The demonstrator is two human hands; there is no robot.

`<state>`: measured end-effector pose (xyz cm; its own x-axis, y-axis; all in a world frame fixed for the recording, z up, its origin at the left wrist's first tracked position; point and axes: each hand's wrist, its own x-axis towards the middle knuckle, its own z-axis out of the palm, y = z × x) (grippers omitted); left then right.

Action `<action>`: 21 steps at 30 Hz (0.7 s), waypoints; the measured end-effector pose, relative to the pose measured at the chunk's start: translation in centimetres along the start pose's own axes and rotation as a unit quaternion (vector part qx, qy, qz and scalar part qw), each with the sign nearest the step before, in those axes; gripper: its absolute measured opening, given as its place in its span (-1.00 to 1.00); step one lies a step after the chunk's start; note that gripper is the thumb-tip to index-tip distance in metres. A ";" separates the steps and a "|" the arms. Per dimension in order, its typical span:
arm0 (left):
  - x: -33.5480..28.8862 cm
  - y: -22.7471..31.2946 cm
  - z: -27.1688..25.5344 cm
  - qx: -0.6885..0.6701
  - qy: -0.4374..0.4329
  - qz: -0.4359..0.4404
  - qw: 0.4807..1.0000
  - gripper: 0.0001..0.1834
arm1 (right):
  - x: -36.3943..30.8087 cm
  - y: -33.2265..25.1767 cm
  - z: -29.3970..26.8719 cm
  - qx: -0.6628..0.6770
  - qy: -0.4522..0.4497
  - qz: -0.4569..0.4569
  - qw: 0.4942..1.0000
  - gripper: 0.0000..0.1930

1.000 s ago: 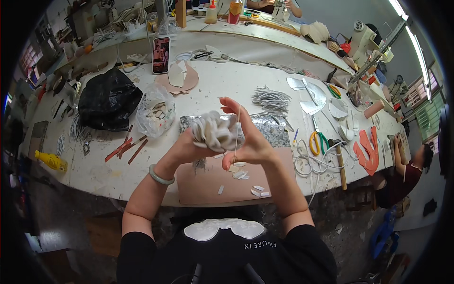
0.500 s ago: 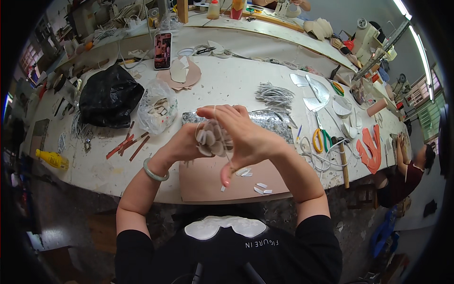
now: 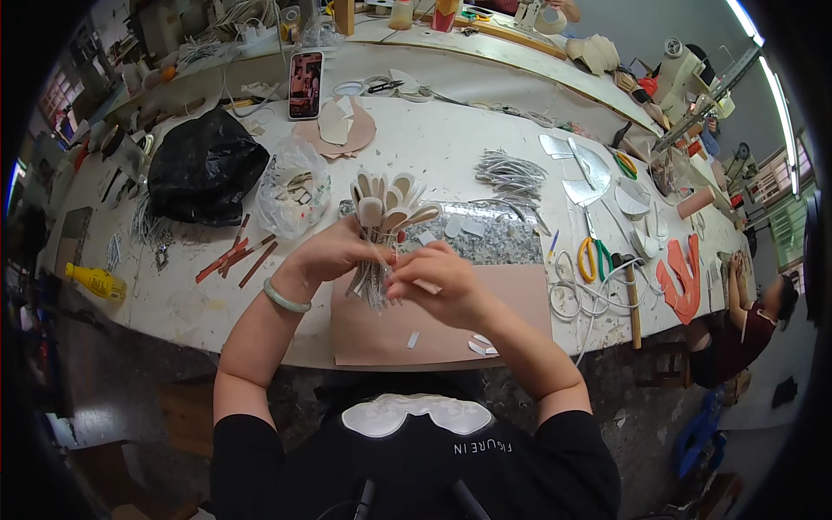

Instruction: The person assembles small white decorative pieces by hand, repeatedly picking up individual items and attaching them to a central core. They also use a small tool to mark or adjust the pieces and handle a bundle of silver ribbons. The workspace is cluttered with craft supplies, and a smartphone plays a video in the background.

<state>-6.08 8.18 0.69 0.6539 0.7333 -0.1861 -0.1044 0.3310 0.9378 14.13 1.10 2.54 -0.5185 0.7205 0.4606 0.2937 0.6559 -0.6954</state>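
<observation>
My left hand (image 3: 334,250) is closed round a bundle of pale strips (image 3: 374,221) with rounded, looped ends fanning out at the top. The strips' lower ends hang below my fingers, over the pinkish-tan sheet (image 3: 373,342). Close against the bundle's near right side, my right hand (image 3: 438,282) has its fingers drawn together on a thin pale band that runs about the bundle's middle. My fingers partly hide that band. Several small white pieces (image 3: 413,340) lie on the sheet, and a mottled grey slab (image 3: 507,234) lies behind it.
To the left are a black plastic bag (image 3: 208,169), a clear bag (image 3: 290,195), reddish-brown strips (image 3: 227,263) and a yellow bottle (image 3: 97,282). Scissors (image 3: 591,251), a hammer (image 3: 631,303), white cord (image 3: 568,290) and grey strips (image 3: 511,173) lie right. A phone (image 3: 305,84) stands behind. Another person (image 3: 758,325) sits far right.
My right hand has come down from over the bundle, where its spread fingers stretched the band, and is now closed beside it. The bundle's looped ends have tipped away from me.
</observation>
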 end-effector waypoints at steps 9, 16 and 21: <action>0.8 -0.9 1.7 -0.188 -0.095 0.010 0.978 -0.51 | -0.3 0.6 2.1 0.144 0.073 0.285 0.945 -0.41; 1.4 -2.7 2.1 -0.025 0.023 0.049 0.998 -0.33 | 0.8 2.6 3.3 0.394 0.189 0.310 0.844 -0.69; -0.4 -1.7 3.6 0.200 0.061 0.139 0.968 -0.18 | 1.0 3.4 3.3 0.531 0.211 0.300 0.764 -0.70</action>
<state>-3.47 5.19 0.25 0.5461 0.8340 0.0788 0.0518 -0.1275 0.9905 12.00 3.29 -1.21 -0.1760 0.9750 -0.1355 -0.5554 -0.2120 -0.8041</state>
